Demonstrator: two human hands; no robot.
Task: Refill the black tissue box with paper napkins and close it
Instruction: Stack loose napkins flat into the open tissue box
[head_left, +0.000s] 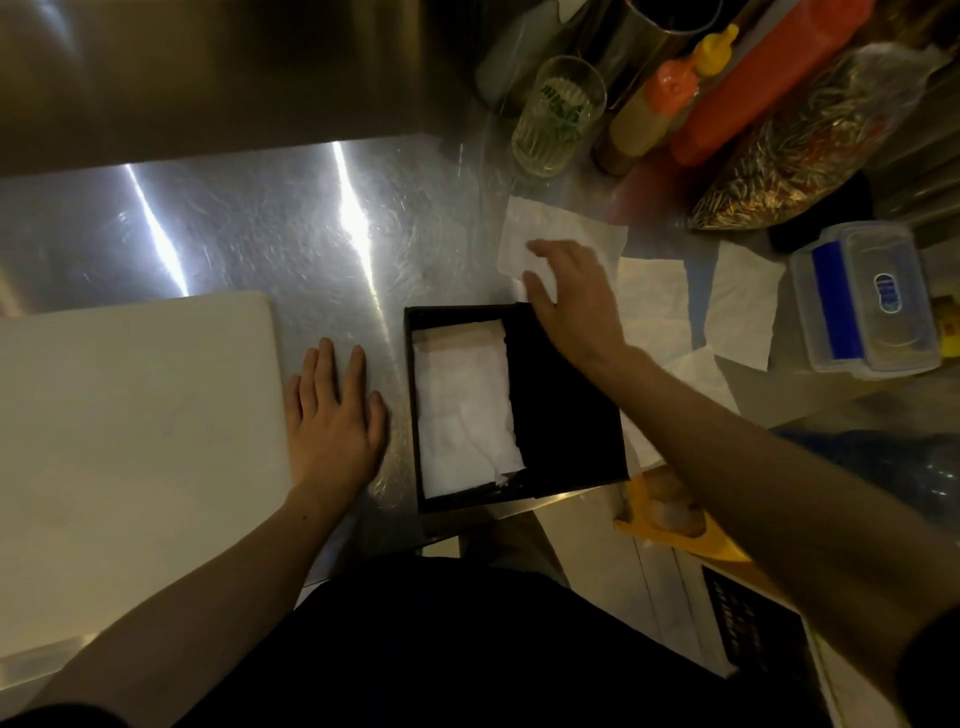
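Black tissue box (566, 415) sits open at near tabletop (332, 228) edge, white napkins (462, 410) filling its left half. Left hand (332, 415) flat, fingers spread, beside it. Right hand (571, 301) open, empty, over a loose napkin (566, 226) beyond the box

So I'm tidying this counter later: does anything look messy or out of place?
Yes. Loose white paper napkins lie scattered on the steel counter right of the open black tissue box, and the napkin inside is crumpled and skewed.
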